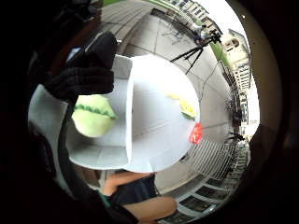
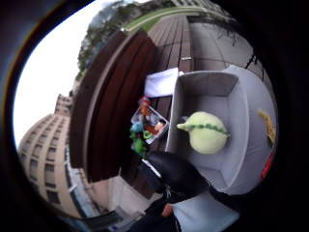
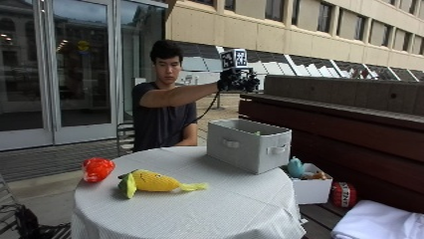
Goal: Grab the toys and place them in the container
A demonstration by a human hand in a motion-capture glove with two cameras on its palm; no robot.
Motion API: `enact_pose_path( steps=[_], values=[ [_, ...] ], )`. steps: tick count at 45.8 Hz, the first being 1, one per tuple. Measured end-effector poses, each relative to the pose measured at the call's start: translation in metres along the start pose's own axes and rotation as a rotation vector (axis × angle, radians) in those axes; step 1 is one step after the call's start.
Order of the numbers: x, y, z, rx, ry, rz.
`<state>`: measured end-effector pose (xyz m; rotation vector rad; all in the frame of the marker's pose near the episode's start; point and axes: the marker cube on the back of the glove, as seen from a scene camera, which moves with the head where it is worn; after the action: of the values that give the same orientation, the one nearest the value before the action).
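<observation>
Hovering: right hand is raised well above the container, arm stretched out over the table.
Hand state: gloved fingers curl loosely, holding nothing; thumb shows dark at the palm view's edge, also w/o anything in it.
Container: grey fabric bin w/ side handles, upright on the round table's far edge, toward the bench side.
In container: pale green plush toy w/ a darker green zigzag band lies on the bin floor; only a sliver shows over the rim in outside view.
Yellow toy: plush w/ green end, lies on its side near the table's front-left part, well apart from the bin.
Red toy: sits at the table's left edge, just beside the yellow one.
Bench: dark wood, behind the table.
Small white box: on the bench seat beside the table, full of mixed small toys, a teal one on top.
White cloth: on the bench seat, near corner.
</observation>
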<state>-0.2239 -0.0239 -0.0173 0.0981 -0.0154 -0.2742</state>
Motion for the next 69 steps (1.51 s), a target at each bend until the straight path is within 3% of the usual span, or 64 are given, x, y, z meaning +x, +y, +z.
enact_pose_path(
  steps=[3,8,27,39,48,56,62,69],
  values=[
    [0.010,0.000,-0.001,-0.028,-0.077,-0.085],
    [0.009,0.034,-0.019,0.013,-0.014,-0.013],
    [0.234,0.034,-0.010,0.063,0.111,0.182],
    [0.357,0.048,0.066,0.011,0.110,0.296],
    [0.407,0.061,0.158,-0.149,0.073,0.389],
    [0.435,0.060,0.255,-0.055,0.101,0.473],
    [0.438,0.083,0.289,-0.362,0.065,0.475],
    [0.442,0.085,0.294,-0.395,0.008,0.519]
  ],
)
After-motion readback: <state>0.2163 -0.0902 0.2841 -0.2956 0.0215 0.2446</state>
